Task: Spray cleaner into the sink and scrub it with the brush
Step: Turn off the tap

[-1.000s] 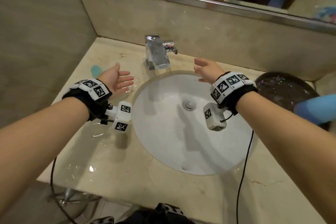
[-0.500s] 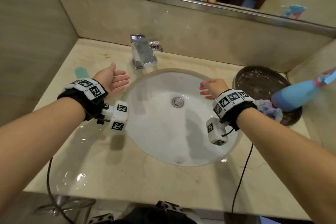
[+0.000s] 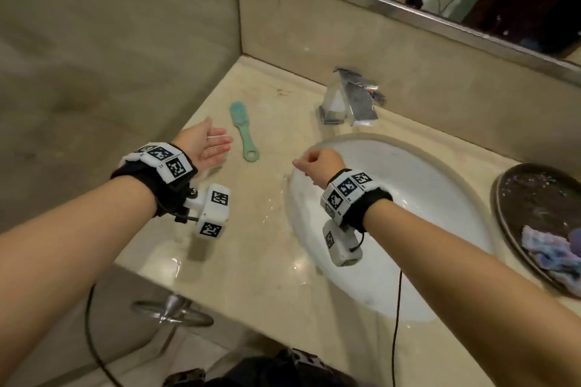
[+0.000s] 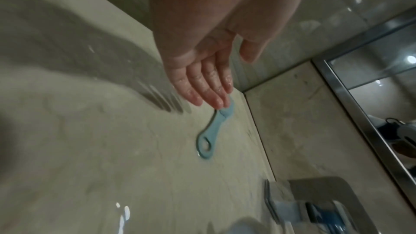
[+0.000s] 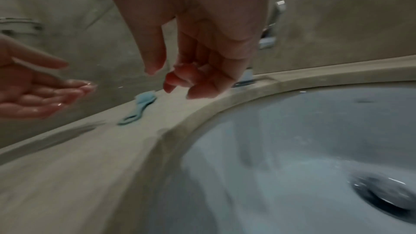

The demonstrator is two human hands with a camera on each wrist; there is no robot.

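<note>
While the left hand (image 3: 206, 143) is held flat and the right hand (image 3: 317, 163) loosely curled, both empty, the brush (image 3: 243, 129) is judged light, stiff, probably wet-slick, best gripped mid-handle.

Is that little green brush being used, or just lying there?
Lying there. The brush rests flat on the counter left of the sink, untouched; the left hand is beside it, open, and the right hand holds nothing.

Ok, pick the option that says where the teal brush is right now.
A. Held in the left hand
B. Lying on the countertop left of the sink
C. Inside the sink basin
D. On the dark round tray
B: the teal brush lies flat on the countertop, left of the sink, with neither hand holding it.
</note>
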